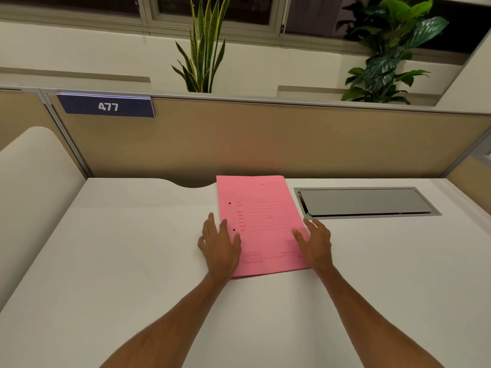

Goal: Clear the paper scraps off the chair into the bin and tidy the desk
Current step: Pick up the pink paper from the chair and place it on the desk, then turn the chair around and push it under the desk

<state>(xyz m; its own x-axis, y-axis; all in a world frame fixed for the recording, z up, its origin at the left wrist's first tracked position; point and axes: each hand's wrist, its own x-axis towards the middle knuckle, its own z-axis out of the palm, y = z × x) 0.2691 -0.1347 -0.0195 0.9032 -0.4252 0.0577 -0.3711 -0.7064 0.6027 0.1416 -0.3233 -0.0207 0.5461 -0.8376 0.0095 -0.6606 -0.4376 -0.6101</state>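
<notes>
Both bare arms reach forward, left hand (pixel 220 245) and right hand (pixel 316 243) flat, palms down, fingers spread.

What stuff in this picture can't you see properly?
- Chair, bin and paper scraps: outside the head view.
- Printed words on the pink folder: too small and blurry to read.
- Folder's lower corners: covered by the left hand and right hand.
- Pots of the plants: hidden behind the partition.
- Inside the desk's cable hatch: lid mostly hides it.
</notes>
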